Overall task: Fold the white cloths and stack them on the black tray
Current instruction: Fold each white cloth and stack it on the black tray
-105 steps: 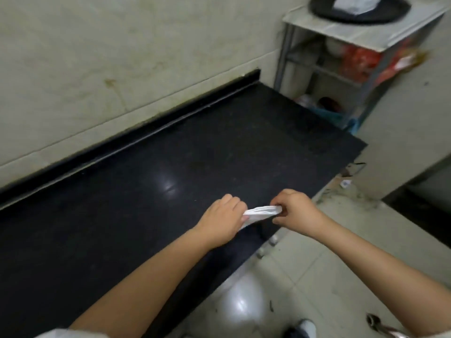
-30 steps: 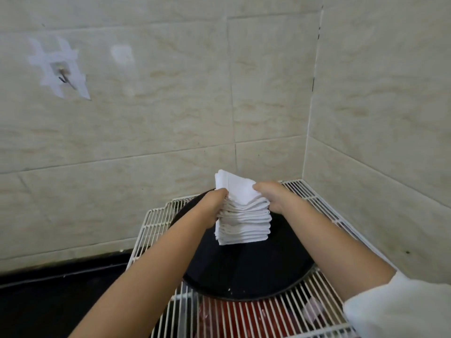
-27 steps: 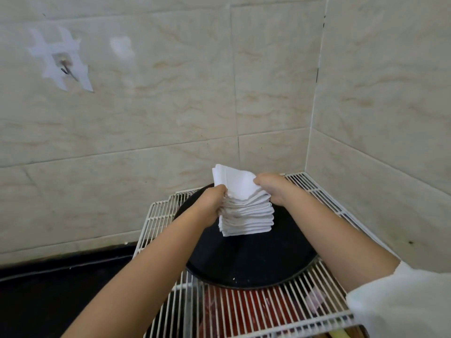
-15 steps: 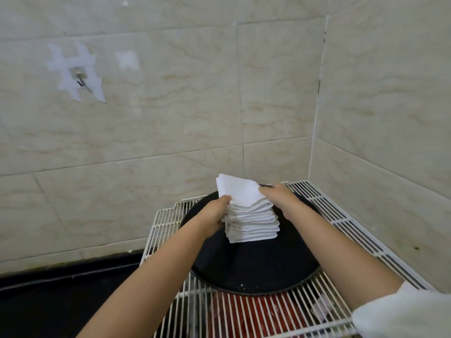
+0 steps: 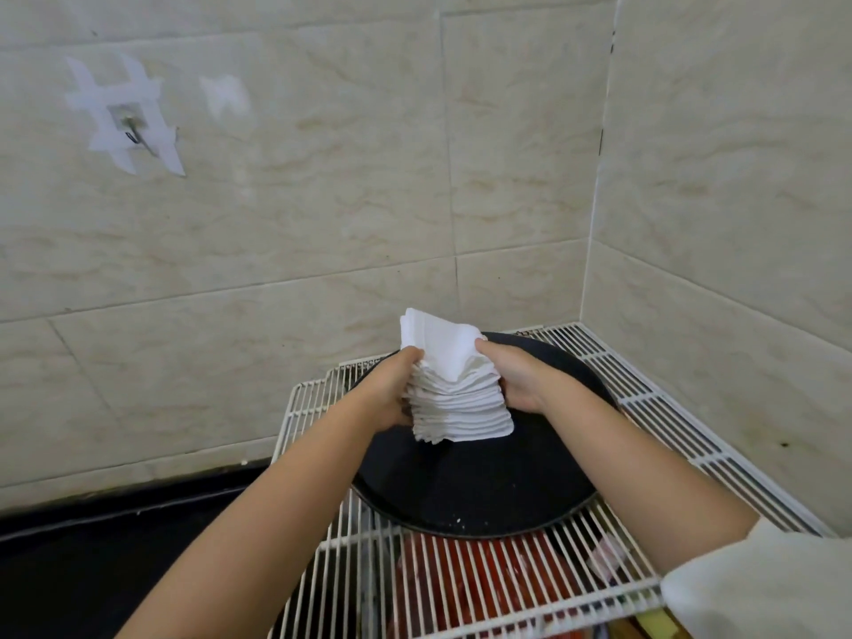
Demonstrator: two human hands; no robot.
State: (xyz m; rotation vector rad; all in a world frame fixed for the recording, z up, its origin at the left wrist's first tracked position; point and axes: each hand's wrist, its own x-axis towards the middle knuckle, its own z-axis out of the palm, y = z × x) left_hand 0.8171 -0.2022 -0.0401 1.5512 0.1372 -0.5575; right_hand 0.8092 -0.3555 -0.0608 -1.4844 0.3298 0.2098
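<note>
At the near edge a white sleeve (image 5: 756, 588) covers the right upper arm, and under the wire rack (image 5: 318, 546) something red shows through the bars, too blurred to name. To the left of the rack lies a dark surface (image 5: 92, 560). On the rack sits the round black tray (image 5: 484, 491), its near half bare apart from a few pale specks. Farther in, on the tray, stands the stack of folded white cloths (image 5: 458, 408), many layers high and leaning a little to the left at the top. Both bare forearms reach in to it. The left hand (image 5: 392, 389) holds the stack's left side, fingertips curled over the top cloth's edge. The right hand (image 5: 516, 375) holds the right side, thumb on the top cloth and the fingers hidden behind the pile. The stack is squeezed between the two hands and its bottom cloths rest on the tray. Beyond, beige tiled walls (image 5: 322, 200) meet in a corner, and high on the left a small hook (image 5: 131, 129) is fixed under crossed strips of white tape.
</note>
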